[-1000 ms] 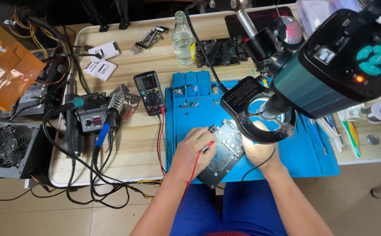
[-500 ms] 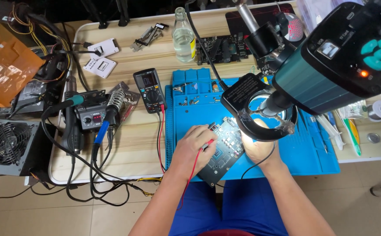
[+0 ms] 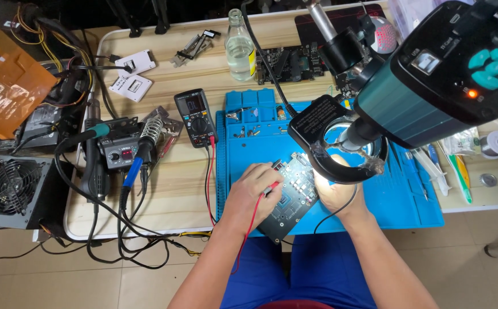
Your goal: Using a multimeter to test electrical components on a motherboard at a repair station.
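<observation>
Your left grip is closed around a red probe, pinched between the fingers with the tip down on the circuit board, and its red lead runs back along your forearm. Your right grip is half hidden under the ring light, so I honestly can't tell how tightly it's closed or exactly what's in it. A black lead loops out from under that hand, and the hand sits on the right edge of the board.

The board is dark, tilted on a diagonal, and lies on the blue mat at the near edge of the surface, right between your two hands. The ring light hangs just above the board's far right corner, lit up, with the big teal microscope camera over it.

Left of the board, past the mat's edge, there's a multimeter with red and black leads plugged in. Further left of that is the soldering station with the iron in its coil stand. Behind the board, at the far side of the mat, a clear bottle stands upright. Off the left end of the surface, well away from the board, is a power supply with its fan facing up.
</observation>
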